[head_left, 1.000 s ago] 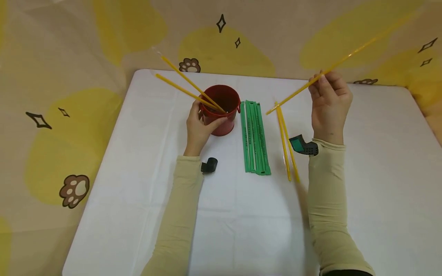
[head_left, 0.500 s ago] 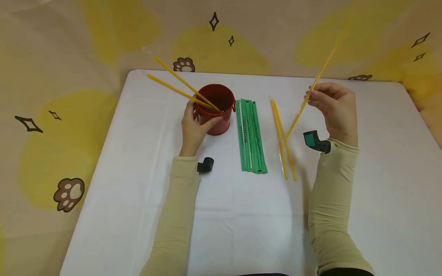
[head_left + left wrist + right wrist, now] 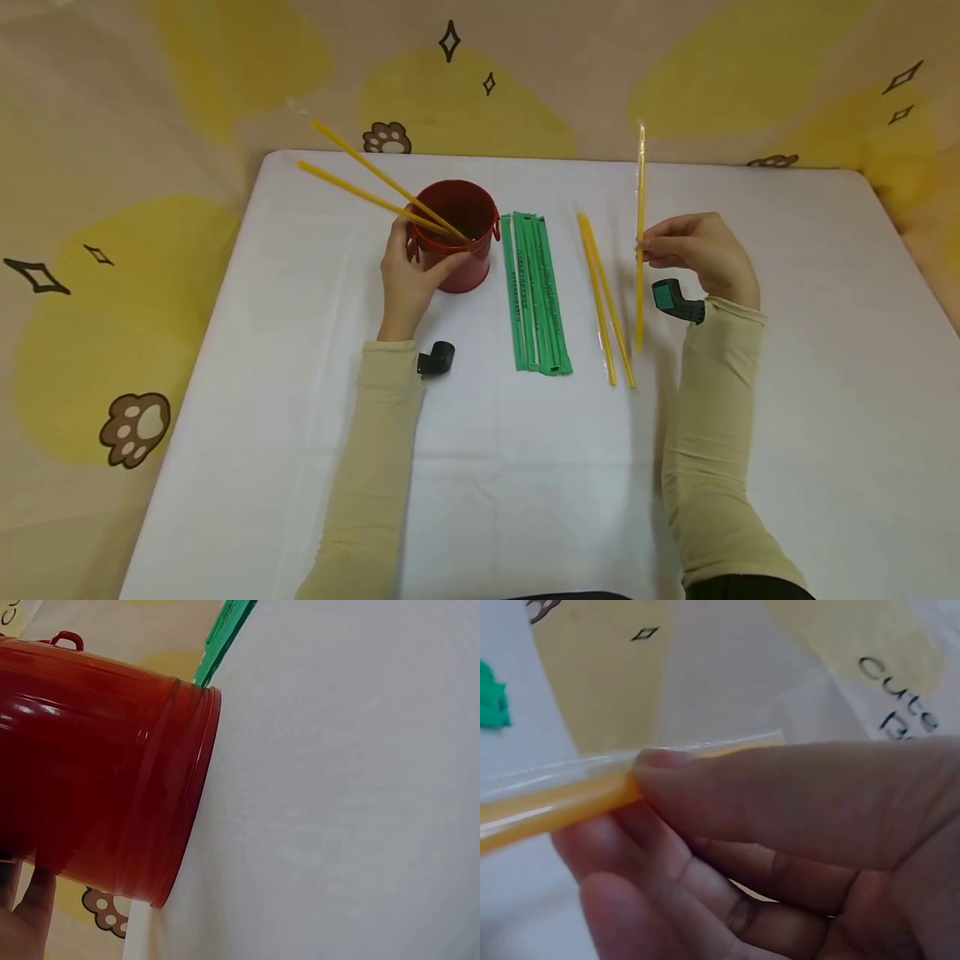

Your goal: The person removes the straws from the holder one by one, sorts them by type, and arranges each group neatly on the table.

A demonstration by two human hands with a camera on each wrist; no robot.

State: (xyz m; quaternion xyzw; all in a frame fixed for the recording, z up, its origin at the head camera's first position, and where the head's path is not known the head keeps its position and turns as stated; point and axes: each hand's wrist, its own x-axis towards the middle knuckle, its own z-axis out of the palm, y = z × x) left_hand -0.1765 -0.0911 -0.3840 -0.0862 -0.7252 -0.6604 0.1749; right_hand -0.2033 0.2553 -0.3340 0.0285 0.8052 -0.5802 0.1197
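My left hand [image 3: 407, 279] grips the side of a small red metal bucket [image 3: 463, 271], its thumb along the front below the rim. Two yellow straws [image 3: 360, 193] in clear wrap lean out of the bucket to the left. Between thumb and fingers, my right hand [image 3: 701, 250] pinches another wrapped yellow straw [image 3: 640, 292], which points away from me above the right half of the table. In the right wrist view the thumb presses on this straw [image 3: 562, 804]. The left wrist view shows the bucket's wall and base [image 3: 112, 772] close up, with fingertips at its lower left.
Several green paper-wrapped straws [image 3: 536, 296] lie side by side just right of the bucket. Farther right, two wrapped yellow straws [image 3: 600, 292] lie on the white table [image 3: 480, 517]. A patterned yellow-beige cloth [image 3: 525, 50] rises behind the table's back edge.
My right hand has lowered and turned, swinging its straw from a slant to nearly straight away from me, right of the two loose yellow straws. The left hand still holds the bucket.
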